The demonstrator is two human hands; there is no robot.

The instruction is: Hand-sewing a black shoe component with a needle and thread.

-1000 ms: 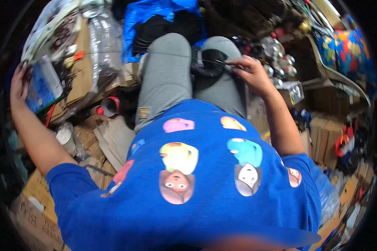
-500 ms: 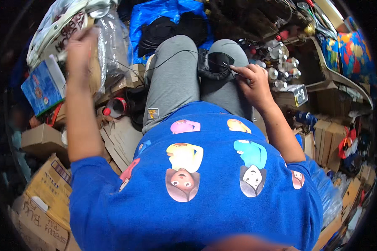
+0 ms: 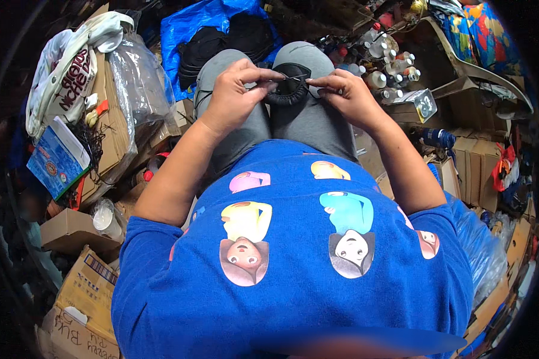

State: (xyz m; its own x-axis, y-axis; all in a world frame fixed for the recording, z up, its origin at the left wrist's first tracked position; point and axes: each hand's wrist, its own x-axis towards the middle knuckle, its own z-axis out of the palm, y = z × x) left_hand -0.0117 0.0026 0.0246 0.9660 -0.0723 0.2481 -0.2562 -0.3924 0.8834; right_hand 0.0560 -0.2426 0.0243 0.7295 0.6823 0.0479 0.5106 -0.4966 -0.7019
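On my right thigh, partly between the knees, rests a rounded black piece [image 3: 288, 97] with a ribbed, gathered rim and a hollow middle; it looks like a shoe upper. My left hand [image 3: 236, 93] is closed in a pinch at its left upper edge. From those fingertips a thin, pale-glinting strand [image 3: 294, 78], thread or needle, crosses the opening toward the right. My right hand [image 3: 344, 96] pinches at the right edge, thumb and forefinger together on dark thread by the rim. What lies inside each pinch is mostly hidden.
Beyond my knees, several black pieces [image 3: 206, 51] lie on a blue plastic sheet [image 3: 176, 30]. Small bottles [image 3: 386, 57] cluster at the right. At the left are a white cloth bag [image 3: 60, 78], cardboard [image 3: 111, 143], a plastic cup [image 3: 106, 218] and boxes [image 3: 72, 230].
My left hand has come back from the far left, where a long dark thread stretched toward it, to the black piece. My right hand has shifted slightly left and stays at its edge.
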